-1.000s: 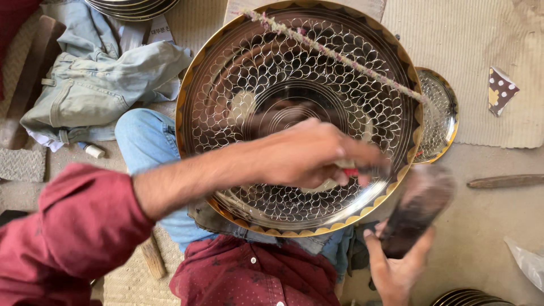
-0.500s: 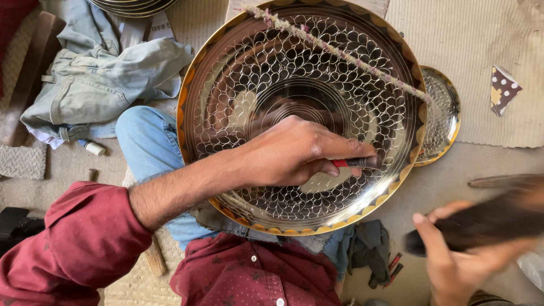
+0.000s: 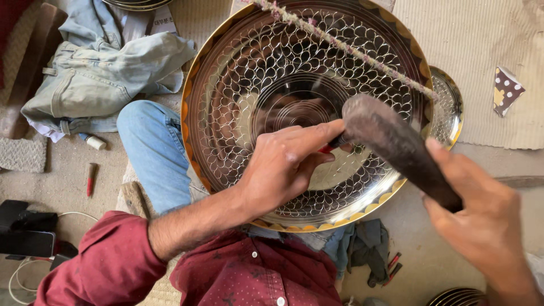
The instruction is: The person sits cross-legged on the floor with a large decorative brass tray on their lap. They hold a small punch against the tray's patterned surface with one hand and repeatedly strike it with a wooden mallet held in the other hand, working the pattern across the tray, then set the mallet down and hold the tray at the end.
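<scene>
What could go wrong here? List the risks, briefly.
1. The wooden mallet in the right hand hangs right over the left hand's fingers, which pinch a red-handled tool; a stray blow could hit them.
2. The large engraved metal tray leans on the person's knee; a blow might shift it and mar the pattern.

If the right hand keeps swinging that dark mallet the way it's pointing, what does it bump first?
Probably the red-handled tool pinched in the left hand, just above the big patterned metal tray. The right hand aims the mallet there; depth is unclear.
</scene>
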